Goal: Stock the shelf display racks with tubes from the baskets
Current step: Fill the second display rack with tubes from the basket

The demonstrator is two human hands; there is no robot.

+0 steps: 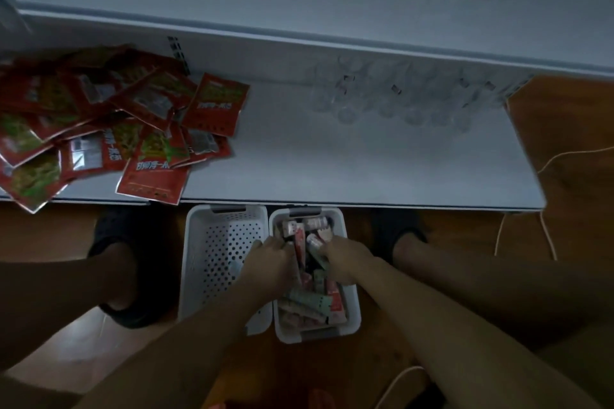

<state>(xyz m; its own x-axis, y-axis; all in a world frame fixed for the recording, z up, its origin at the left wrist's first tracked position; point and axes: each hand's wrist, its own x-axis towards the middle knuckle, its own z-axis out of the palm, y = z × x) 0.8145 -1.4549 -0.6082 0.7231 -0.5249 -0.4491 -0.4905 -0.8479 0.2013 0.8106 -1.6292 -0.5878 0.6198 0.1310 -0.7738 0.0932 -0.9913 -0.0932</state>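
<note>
shelf (332, 159): white, low | left end: heap of red packets (99, 123), some overhanging the front edge | back right: clear racks (398, 93) | floor (564, 116): wood | left basket (196, 242) and right basket (354, 309) side by side at the shelf front | shoes (113, 232) flank them | cord (548, 226) at right

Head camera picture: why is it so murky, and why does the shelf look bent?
Head view: lighting is dim and flat, so the shelf reads grey and the clear racks at its back nearly vanish; the wide-angle lens bows the shelf's straight edges; the red packets are soft with blur; the tubes in the basket are dark, their print unreadable.
</note>
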